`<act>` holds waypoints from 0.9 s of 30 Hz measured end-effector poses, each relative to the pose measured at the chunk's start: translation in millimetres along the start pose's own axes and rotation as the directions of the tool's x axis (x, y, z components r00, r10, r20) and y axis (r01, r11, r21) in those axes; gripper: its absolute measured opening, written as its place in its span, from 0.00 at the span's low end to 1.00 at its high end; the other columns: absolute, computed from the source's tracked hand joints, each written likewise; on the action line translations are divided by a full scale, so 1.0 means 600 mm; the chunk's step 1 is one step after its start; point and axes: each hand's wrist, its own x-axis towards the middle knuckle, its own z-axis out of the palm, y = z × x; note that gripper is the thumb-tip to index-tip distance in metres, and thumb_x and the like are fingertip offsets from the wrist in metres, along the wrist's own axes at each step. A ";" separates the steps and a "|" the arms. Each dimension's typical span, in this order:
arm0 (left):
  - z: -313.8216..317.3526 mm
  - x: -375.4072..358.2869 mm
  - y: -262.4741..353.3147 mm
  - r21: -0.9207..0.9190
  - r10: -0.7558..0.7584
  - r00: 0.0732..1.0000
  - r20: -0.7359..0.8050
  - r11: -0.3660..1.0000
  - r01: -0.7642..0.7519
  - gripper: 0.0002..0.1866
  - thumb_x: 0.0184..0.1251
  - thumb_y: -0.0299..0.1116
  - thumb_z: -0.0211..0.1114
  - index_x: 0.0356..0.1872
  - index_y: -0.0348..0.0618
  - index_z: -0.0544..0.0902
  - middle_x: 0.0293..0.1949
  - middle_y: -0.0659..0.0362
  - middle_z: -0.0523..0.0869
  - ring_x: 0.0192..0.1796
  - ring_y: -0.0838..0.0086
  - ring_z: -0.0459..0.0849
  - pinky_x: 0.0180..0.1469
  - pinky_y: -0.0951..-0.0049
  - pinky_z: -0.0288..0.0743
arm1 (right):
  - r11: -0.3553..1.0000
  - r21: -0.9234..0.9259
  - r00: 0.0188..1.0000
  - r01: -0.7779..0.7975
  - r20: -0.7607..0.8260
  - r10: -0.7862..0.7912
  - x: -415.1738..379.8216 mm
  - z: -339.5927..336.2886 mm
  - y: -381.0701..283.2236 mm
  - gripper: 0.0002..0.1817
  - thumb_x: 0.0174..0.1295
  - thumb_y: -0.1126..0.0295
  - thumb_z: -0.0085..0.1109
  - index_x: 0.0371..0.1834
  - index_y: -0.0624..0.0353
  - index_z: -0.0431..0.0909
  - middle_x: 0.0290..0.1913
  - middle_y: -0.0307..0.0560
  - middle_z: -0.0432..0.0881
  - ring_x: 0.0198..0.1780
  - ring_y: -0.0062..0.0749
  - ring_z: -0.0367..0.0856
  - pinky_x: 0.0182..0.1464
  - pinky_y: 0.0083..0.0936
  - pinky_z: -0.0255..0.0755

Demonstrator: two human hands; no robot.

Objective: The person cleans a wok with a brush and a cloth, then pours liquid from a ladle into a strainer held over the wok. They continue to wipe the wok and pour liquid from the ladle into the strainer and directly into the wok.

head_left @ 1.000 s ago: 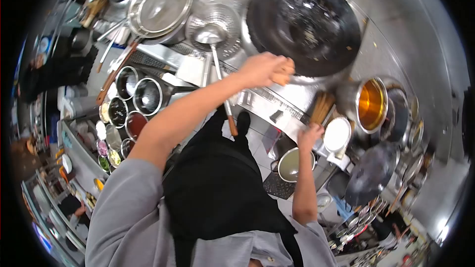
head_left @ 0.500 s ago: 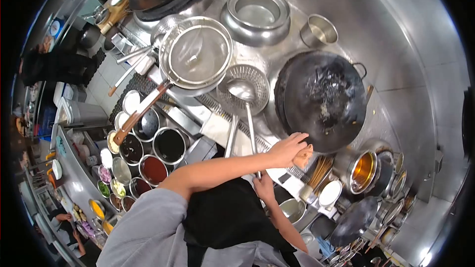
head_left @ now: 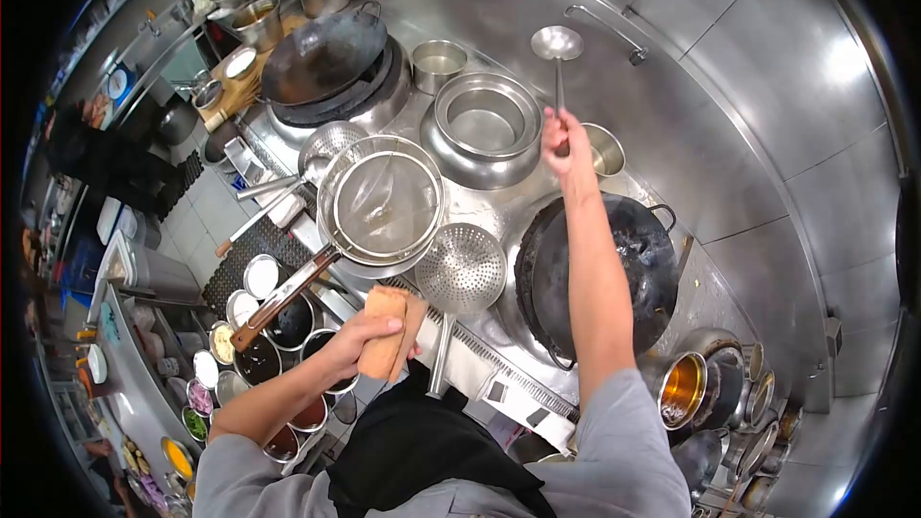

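Observation:
My left hand (head_left: 353,343) grips a folded tan cloth (head_left: 386,307) above the near edge of the stove, beside the sauce pots. My right hand (head_left: 568,146) is stretched far forward, closed round the handle of a steel ladle (head_left: 556,42), whose bowl points away from me. Below my right forearm is a dark wok (head_left: 624,273) with wet, shiny residue inside. Between my arms lies a perforated strainer (head_left: 460,267), its handle towards me. A round mesh sieve (head_left: 386,206) with a wooden handle rests left of it.
A steel pot (head_left: 487,127) and two small pots (head_left: 438,65) (head_left: 604,151) stand at the back. Another wok (head_left: 324,56) sits at the far left. Sauce containers (head_left: 257,360) are at the left, and a pot of amber liquid (head_left: 681,390) at the right. A person in dark clothes (head_left: 86,146) stands beyond.
My left hand has moved left with the cloth, away from the wok's near rim. The ladle has left the strainer and is now far forward in my right hand. The view has shifted.

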 end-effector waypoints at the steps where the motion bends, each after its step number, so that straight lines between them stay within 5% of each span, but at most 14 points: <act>1: -0.001 -0.005 -0.005 -0.027 -0.001 1.000 0.008 1.000 0.001 0.33 0.70 0.35 0.69 0.71 0.38 0.65 0.51 0.41 0.84 0.50 0.55 0.89 0.50 0.58 0.87 | 0.994 0.107 0.997 -0.011 0.078 0.003 0.017 0.017 -0.016 0.11 0.78 0.63 0.53 0.46 0.61 0.75 0.23 0.35 0.72 0.17 0.15 0.67 0.17 0.15 0.63; 5: 0.016 -0.023 0.001 0.017 0.029 0.999 0.034 0.999 -0.029 0.32 0.70 0.32 0.69 0.71 0.40 0.64 0.53 0.44 0.86 0.49 0.60 0.90 0.50 0.60 0.88 | 0.982 0.186 0.937 0.030 0.337 -0.093 -0.048 0.021 0.015 0.15 0.79 0.65 0.51 0.54 0.67 0.76 0.24 0.35 0.71 0.17 0.14 0.65 0.17 0.13 0.60; 9: -0.020 -0.013 -0.016 0.060 0.058 0.998 -0.010 0.997 -0.057 0.33 0.68 0.31 0.70 0.71 0.43 0.64 0.53 0.45 0.85 0.51 0.62 0.89 0.51 0.61 0.86 | 0.994 0.106 0.985 0.031 0.168 -0.048 -0.185 -0.005 0.114 0.13 0.78 0.66 0.53 0.58 0.62 0.76 0.25 0.35 0.71 0.14 0.16 0.62 0.14 0.17 0.57; 11: -0.014 0.004 -0.007 0.017 0.065 0.997 -0.030 0.998 -0.064 0.32 0.67 0.31 0.71 0.69 0.40 0.67 0.50 0.47 0.86 0.49 0.63 0.89 0.52 0.61 0.85 | 0.911 -0.405 0.968 0.081 -0.185 -0.168 -0.173 -0.023 0.151 0.10 0.76 0.66 0.56 0.54 0.59 0.76 0.24 0.36 0.72 0.14 0.18 0.63 0.13 0.20 0.58; 12: -0.005 0.012 0.002 0.004 0.059 0.997 -0.048 0.998 -0.059 0.31 0.67 0.31 0.71 0.68 0.39 0.68 0.50 0.47 0.87 0.49 0.62 0.89 0.52 0.61 0.85 | 0.730 -0.683 0.920 0.006 -0.283 -0.272 -0.158 -0.029 0.167 0.13 0.75 0.67 0.58 0.57 0.60 0.75 0.24 0.36 0.73 0.14 0.19 0.66 0.14 0.20 0.61; 15: 0.014 0.069 0.026 -0.022 0.091 0.994 -0.054 0.995 -0.093 0.28 0.69 0.36 0.69 0.65 0.35 0.71 0.49 0.48 0.87 0.48 0.60 0.89 0.54 0.60 0.85 | 0.438 -0.887 0.903 -0.147 -0.301 -0.306 -0.089 -0.105 0.193 0.12 0.73 0.67 0.59 0.54 0.60 0.74 0.24 0.37 0.74 0.14 0.19 0.67 0.14 0.20 0.62; 18: 0.032 0.154 0.054 -0.009 0.123 0.990 -0.064 0.992 -0.123 0.28 0.71 0.41 0.66 0.65 0.32 0.72 0.52 0.46 0.86 0.50 0.58 0.88 0.55 0.61 0.85 | 0.827 -0.530 0.923 -0.188 -0.382 -0.035 -0.048 -0.154 0.200 0.10 0.74 0.69 0.57 0.50 0.64 0.74 0.23 0.36 0.73 0.14 0.18 0.67 0.14 0.20 0.63; 20: 0.059 0.218 0.080 -0.147 0.190 0.982 0.005 0.971 -0.187 0.29 0.73 0.42 0.63 0.66 0.31 0.71 0.56 0.44 0.85 0.53 0.56 0.87 0.57 0.62 0.83 | 0.979 0.001 0.972 -0.204 -0.120 0.203 -0.087 -0.175 0.198 0.08 0.73 0.70 0.55 0.47 0.64 0.75 0.22 0.34 0.72 0.14 0.17 0.66 0.15 0.18 0.63; 21: 0.073 0.249 0.088 -0.219 0.183 0.983 0.002 0.959 -0.178 0.30 0.73 0.43 0.64 0.67 0.33 0.70 0.57 0.41 0.83 0.54 0.55 0.87 0.56 0.61 0.84 | 0.928 0.273 0.968 -0.252 0.052 0.247 -0.116 -0.183 0.199 0.08 0.73 0.70 0.54 0.45 0.65 0.75 0.21 0.33 0.71 0.14 0.16 0.66 0.15 0.17 0.62; 24: 0.086 0.346 0.091 -0.238 0.163 0.976 0.142 0.963 -0.126 0.32 0.73 0.50 0.62 0.69 0.39 0.69 0.62 0.36 0.79 0.58 0.49 0.85 0.60 0.53 0.83 | 0.886 0.403 0.965 -0.228 0.217 0.149 -0.240 -0.144 0.219 0.07 0.74 0.71 0.52 0.43 0.64 0.75 0.21 0.31 0.70 0.15 0.16 0.65 0.15 0.17 0.62; 25: 0.113 0.360 0.081 -0.200 0.103 0.974 0.200 0.978 -0.063 0.36 0.72 0.57 0.60 0.71 0.42 0.69 0.62 0.35 0.79 0.62 0.44 0.83 0.64 0.43 0.79 | 0.885 0.417 0.965 -0.208 0.237 0.115 -0.290 -0.112 0.219 0.06 0.74 0.70 0.52 0.41 0.62 0.74 0.21 0.31 0.69 0.15 0.16 0.64 0.15 0.17 0.62; 27: 0.180 0.372 0.043 -0.249 0.137 0.894 0.426 0.968 -0.030 0.39 0.71 0.61 0.59 0.71 0.42 0.69 0.62 0.37 0.79 0.63 0.42 0.81 0.65 0.35 0.75 | 0.896 0.412 0.966 -0.166 0.249 0.064 -0.394 -0.049 0.220 0.08 0.74 0.70 0.52 0.34 0.56 0.71 0.21 0.31 0.70 0.15 0.17 0.65 0.16 0.18 0.63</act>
